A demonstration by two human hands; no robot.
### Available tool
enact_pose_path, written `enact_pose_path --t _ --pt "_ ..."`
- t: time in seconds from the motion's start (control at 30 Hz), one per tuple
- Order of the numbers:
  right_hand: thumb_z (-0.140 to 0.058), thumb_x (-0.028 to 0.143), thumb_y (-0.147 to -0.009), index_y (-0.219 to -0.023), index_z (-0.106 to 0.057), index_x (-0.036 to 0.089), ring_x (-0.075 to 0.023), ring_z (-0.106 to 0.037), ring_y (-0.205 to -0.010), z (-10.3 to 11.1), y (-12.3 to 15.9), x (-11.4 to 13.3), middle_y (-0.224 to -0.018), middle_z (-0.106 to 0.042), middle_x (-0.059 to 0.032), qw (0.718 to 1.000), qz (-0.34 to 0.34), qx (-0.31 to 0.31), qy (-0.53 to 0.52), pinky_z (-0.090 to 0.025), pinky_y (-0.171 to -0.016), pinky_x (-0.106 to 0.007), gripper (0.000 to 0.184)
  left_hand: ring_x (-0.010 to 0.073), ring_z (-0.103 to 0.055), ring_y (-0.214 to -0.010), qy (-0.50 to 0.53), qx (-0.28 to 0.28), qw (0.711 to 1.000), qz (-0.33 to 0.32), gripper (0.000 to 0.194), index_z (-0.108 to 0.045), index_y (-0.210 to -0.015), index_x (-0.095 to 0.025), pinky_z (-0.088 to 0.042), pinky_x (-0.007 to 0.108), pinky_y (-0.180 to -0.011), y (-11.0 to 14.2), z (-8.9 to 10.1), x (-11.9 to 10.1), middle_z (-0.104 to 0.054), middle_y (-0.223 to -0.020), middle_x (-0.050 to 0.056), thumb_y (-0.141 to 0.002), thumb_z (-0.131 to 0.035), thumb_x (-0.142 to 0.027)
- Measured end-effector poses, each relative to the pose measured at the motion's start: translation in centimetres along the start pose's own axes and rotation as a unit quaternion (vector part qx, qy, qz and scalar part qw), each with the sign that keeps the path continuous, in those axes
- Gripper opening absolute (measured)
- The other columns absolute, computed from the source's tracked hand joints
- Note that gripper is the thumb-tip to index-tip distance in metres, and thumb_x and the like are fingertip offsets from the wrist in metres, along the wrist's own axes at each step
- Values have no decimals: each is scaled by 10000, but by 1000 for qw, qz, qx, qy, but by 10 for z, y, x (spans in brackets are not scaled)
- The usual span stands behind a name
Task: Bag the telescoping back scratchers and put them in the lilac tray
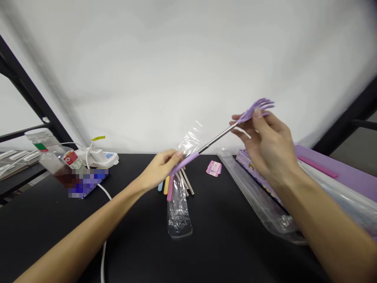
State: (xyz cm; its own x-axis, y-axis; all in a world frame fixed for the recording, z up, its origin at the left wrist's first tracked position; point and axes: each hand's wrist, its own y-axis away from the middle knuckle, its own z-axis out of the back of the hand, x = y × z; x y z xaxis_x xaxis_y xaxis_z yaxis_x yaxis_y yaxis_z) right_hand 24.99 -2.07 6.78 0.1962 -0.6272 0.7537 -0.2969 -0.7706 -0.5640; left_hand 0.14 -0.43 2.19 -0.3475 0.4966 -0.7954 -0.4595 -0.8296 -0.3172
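Observation:
A purple telescopic back scratcher (219, 136) with a silver rod slants up to the right above the table. My left hand (161, 167) is closed round its purple handle. My right hand (266, 137) pinches the claw-shaped head between thumb and fingers. Behind and below my left hand lie blue, yellow and pink handles (170, 188) with several metal rods (187, 182), partly hidden by the hand. A clear plastic sleeve (179, 222) lies by them, its upper part rising behind the handle. Small pink cards (214, 168) rest to their right.
On the right sit a purple patterned box (256, 177), long clear plastic packaging (250, 196) and a pink strip (318, 166). At left are a tilted clear bottle (55, 157), a white power strip (107, 159) and a white cable (103, 251). A white wall stands behind the black table (224, 243).

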Motion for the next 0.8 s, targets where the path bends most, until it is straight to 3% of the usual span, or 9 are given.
enact_pose_path --t 0.1,0.2,0.33,0.57,0.7,0.8 --pt "-677 277 -869 -841 -648 271 -203 -647 -958 -9 -15 16 -912 -674 -18 999 -17 -6 -42 -517 -832 -381 40 154 -612 -815 28 -35 999 6 339 -631 -847 -170 -487 306 -788 0 3 5 -638 -822 29 -941 -514 -474" --pt "-604 174 -873 -782 -613 256 -141 -590 -737 -15 -23 30 -780 -594 -5 992 -83 19 -97 -491 -713 -318 123 157 -635 -780 53 -73 995 43 298 -617 -866 -168 -511 307 -763 1 2 11 -655 -796 30 -901 -589 -463" --pt "-610 300 -832 -602 -476 241 -132 -405 -515 -25 -21 37 -575 -426 14 987 -128 58 -78 -375 -525 -318 272 144 -622 -677 60 -77 993 66 324 -619 -880 -168 -522 300 -695 1 -1 19 -655 -743 28 -893 -597 -492" --pt "-685 605 -771 -505 -273 254 -104 -174 -418 -46 -22 31 -447 -170 66 982 -161 84 46 -221 -430 -313 603 150 -643 -708 30 -71 996 51 305 -609 -874 -187 -517 300 -728 3 -6 23 -664 -745 19 -899 -590 -490" --pt "-625 620 -819 -488 -224 252 -89 -153 -399 -52 -27 28 -444 -161 68 976 -170 123 61 -204 -429 -313 637 148 -632 -683 18 -68 996 56 311 -608 -881 -181 -508 301 -717 3 -7 23 -655 -726 18 -899 -582 -490" --pt "-577 502 -887 -502 -189 249 -76 -111 -404 -54 -27 27 -460 -127 77 975 -167 135 48 -158 -421 -303 603 143 -622 -684 19 -69 996 54 303 -608 -881 -175 -500 292 -714 3 -8 22 -652 -727 14 -896 -583 -477"
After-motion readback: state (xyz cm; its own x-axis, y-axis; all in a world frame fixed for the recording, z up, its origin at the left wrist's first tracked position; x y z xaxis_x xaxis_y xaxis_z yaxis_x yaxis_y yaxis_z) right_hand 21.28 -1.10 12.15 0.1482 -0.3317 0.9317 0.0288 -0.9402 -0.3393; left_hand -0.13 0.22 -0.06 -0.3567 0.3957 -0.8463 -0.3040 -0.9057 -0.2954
